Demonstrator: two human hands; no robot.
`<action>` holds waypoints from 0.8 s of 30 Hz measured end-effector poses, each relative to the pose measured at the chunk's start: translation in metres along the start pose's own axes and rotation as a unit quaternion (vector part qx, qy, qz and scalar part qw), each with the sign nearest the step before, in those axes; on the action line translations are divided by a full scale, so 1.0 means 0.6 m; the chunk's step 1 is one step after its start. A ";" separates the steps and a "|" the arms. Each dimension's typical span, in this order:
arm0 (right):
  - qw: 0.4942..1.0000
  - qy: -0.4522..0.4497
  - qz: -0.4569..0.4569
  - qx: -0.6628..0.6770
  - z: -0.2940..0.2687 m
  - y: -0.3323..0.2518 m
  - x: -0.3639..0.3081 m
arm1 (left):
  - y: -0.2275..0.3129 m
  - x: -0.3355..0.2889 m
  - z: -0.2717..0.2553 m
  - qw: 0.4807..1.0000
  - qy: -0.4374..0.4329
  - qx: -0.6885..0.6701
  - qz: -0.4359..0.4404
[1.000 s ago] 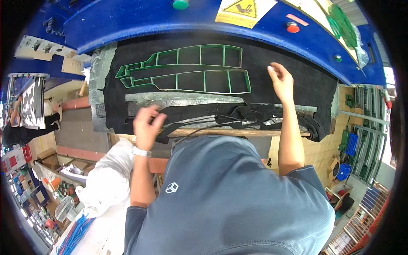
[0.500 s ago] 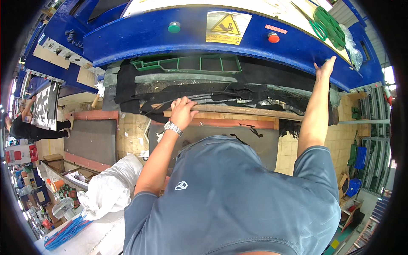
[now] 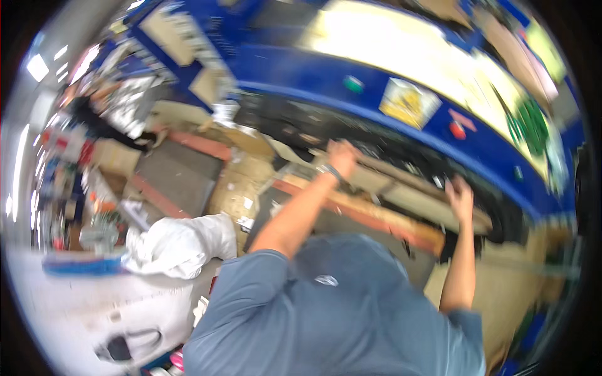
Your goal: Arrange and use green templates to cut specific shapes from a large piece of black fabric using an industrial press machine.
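The left hand is bending its fingers over the wooden front edge of the desk, touching or just above it, with the black material lying just behind; blur is hiding whether anything is caught between its fingers. The right hand is hovering farther along the same edge, fingers and thumb curving toward each other with a narrow gap; whether it is pinching a strip cannot be told. The black material is lying along the desk, partly hidden beneath the blue beam, which is carrying a red button and a yellow-and-white sign. The step in hand seems to be handling this material along the front edge, and doing it well probably means keeping both hands on the near side, with fingertips clear of the space under the beam. With the hands standing well apart, drawing evenly on both sides would likely be keeping the cloth-like layer from twisting or bunching, and looking squarely at each grip would be helping.
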State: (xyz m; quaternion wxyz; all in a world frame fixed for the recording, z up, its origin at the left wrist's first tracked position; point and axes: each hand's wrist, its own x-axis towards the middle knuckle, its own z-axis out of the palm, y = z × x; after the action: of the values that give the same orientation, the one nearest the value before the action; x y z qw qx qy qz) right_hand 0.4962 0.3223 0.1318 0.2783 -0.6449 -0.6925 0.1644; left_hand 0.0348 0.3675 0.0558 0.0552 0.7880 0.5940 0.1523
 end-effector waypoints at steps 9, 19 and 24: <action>0.966 -0.099 0.071 -0.229 0.048 -0.050 0.025 | 0.044 0.060 -0.039 0.989 -0.113 -0.067 -0.067; 0.970 -0.052 0.056 -0.230 0.052 -0.074 0.032 | 0.063 0.074 -0.090 0.978 -0.172 -0.064 -0.102; 0.961 -0.155 0.011 -0.227 0.058 -0.060 0.016 | 0.035 0.007 -0.041 0.987 -0.131 -0.052 -0.081</action>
State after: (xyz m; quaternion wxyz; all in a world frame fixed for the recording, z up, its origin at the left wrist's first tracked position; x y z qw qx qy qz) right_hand 0.4465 0.3321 0.1268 0.0122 -0.6657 -0.7388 0.1038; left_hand 0.0477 0.3629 0.0853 0.1857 0.7463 0.6350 0.0732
